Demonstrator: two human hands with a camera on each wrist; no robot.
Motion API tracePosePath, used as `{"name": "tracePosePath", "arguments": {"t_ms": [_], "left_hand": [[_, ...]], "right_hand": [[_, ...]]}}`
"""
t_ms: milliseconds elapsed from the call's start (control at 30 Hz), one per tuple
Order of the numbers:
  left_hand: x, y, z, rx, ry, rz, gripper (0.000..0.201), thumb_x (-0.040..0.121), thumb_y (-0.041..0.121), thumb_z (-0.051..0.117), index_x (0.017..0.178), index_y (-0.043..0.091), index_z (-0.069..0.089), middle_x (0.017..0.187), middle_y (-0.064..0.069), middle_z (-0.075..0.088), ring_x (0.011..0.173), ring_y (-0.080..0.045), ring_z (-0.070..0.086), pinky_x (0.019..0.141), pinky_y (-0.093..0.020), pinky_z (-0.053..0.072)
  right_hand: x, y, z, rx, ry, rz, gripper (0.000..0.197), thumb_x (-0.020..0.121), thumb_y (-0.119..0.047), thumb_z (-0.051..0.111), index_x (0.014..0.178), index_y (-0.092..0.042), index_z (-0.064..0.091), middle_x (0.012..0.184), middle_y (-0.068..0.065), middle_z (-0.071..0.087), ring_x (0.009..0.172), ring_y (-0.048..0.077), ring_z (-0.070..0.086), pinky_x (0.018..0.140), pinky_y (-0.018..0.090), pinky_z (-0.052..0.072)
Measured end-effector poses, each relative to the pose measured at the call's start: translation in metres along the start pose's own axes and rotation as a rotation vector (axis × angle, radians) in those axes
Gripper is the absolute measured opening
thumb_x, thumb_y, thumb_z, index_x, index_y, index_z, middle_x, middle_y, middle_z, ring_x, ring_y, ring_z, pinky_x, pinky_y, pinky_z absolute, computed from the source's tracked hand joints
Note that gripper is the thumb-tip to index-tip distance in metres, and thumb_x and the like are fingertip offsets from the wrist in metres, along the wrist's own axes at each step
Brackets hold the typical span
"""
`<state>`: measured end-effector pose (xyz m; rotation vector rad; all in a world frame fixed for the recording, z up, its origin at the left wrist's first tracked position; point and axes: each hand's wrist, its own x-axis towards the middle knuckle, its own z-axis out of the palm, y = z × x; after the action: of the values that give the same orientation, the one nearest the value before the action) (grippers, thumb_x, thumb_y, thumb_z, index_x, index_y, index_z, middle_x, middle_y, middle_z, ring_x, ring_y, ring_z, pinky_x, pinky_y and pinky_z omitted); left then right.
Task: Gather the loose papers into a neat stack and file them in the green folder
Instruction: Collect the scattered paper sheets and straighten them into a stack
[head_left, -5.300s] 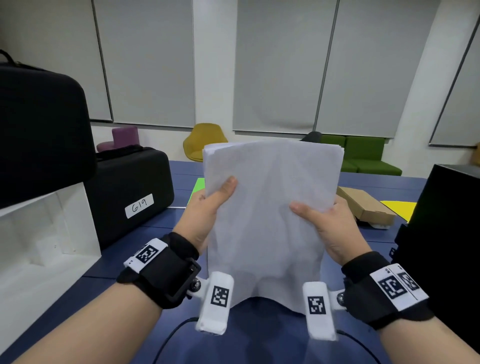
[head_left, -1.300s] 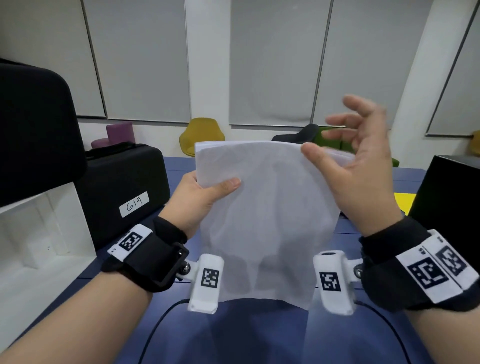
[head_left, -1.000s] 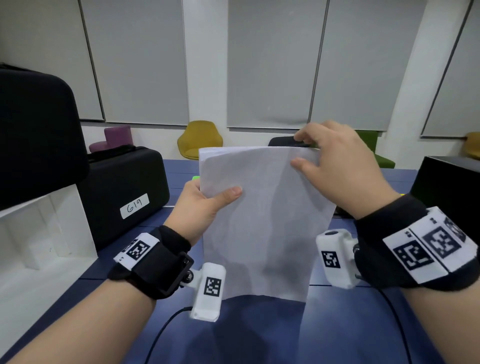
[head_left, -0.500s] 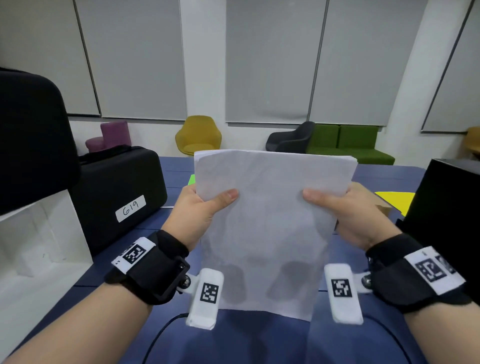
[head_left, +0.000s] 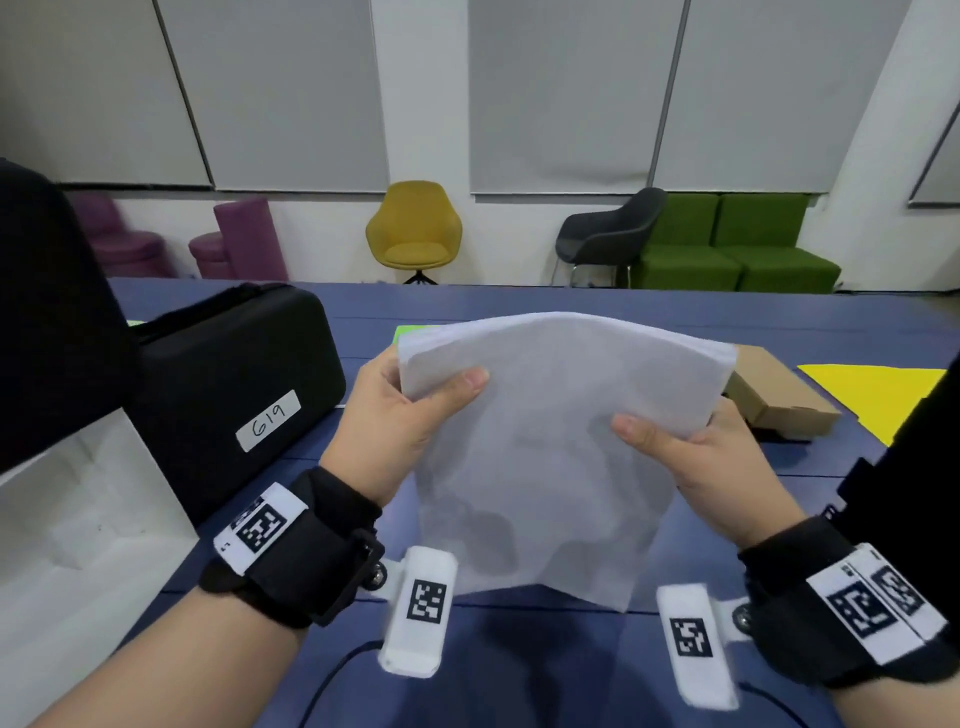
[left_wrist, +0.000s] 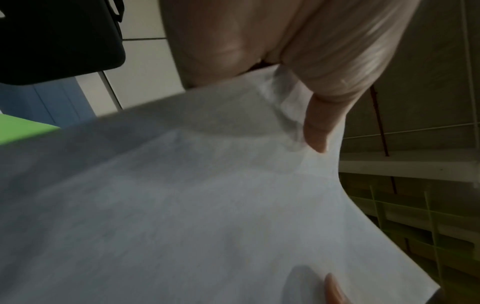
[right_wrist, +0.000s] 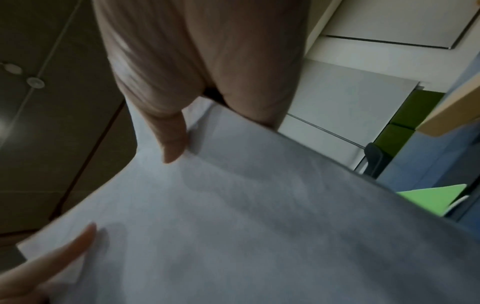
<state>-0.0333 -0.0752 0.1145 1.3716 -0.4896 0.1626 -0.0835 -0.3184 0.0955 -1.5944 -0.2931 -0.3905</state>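
Observation:
A stack of white papers (head_left: 550, 447) stands on its lower edge over the blue table (head_left: 519, 675), its top bowed away from me. My left hand (head_left: 400, 410) grips the stack's left side, thumb on the near face. My right hand (head_left: 691, 452) grips the right side the same way. Both wrist views show the stack (left_wrist: 194, 205) (right_wrist: 259, 226) filling the frame with a thumb pressed on it. A sliver of the green folder (head_left: 410, 330) lies flat on the table behind the papers; it also shows in the left wrist view (left_wrist: 20, 129) and the right wrist view (right_wrist: 431, 199).
A black case (head_left: 234, 395) labelled 619 sits at the left, with a white box (head_left: 78, 545) in front of it. A brown cardboard box (head_left: 779, 400) and a yellow folder (head_left: 878, 395) lie at the right. A black object (head_left: 930, 467) stands at the right edge.
One second ago my right hand was at the stack's top edge; it has come back down to grip the right side. The stack has lowered and its top now bows away.

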Motion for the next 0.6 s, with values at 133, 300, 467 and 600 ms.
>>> {"name": "tracePosePath", "arguments": {"t_ms": [133, 300, 467, 600], "left_hand": [[0.013, 0.018, 0.004, 0.124, 0.049, 0.062, 0.022, 0.076, 0.031, 0.075, 0.097, 0.024, 0.071, 0.098, 0.006, 0.072, 0.087, -0.012, 0.067, 0.075, -0.025, 0.054], [0.021, 0.027, 0.017, 0.078, 0.133, -0.113, 0.028, 0.080, 0.042, 0.066, 0.084, 0.015, 0.073, 0.081, 0.000, 0.069, 0.075, -0.014, 0.061, 0.068, -0.026, 0.049], [0.027, 0.033, 0.021, 0.032, 0.186, -0.211, 0.037, 0.090, 0.027, 0.061, 0.085, -0.009, 0.068, 0.078, -0.014, 0.056, 0.071, -0.019, 0.050, 0.062, -0.028, 0.040], [0.032, 0.035, 0.022, 0.061, 0.197, -0.222, 0.037, 0.089, 0.018, 0.057, 0.085, -0.020, 0.059, 0.078, -0.014, 0.047, 0.070, -0.016, 0.041, 0.058, -0.025, 0.035]], "right_hand": [[0.009, -0.012, -0.005, 0.085, -0.002, 0.023, 0.027, 0.069, -0.012, 0.071, 0.089, -0.029, 0.078, 0.097, -0.002, 0.076, 0.089, 0.012, 0.072, 0.075, 0.023, 0.056], [0.016, -0.031, -0.002, 0.111, -0.007, 0.082, 0.030, 0.072, -0.018, 0.078, 0.101, -0.012, 0.073, 0.098, 0.001, 0.075, 0.087, 0.013, 0.070, 0.073, 0.024, 0.054], [0.020, -0.036, 0.007, 0.180, 0.124, 0.169, 0.079, 0.063, -0.068, 0.073, 0.093, 0.005, 0.069, 0.091, 0.015, 0.063, 0.085, 0.024, 0.056, 0.076, 0.037, 0.043], [0.027, -0.041, 0.014, 0.230, 0.199, 0.235, 0.085, 0.058, -0.071, 0.073, 0.093, 0.006, 0.063, 0.090, 0.017, 0.053, 0.084, 0.025, 0.048, 0.075, 0.039, 0.036]]}}
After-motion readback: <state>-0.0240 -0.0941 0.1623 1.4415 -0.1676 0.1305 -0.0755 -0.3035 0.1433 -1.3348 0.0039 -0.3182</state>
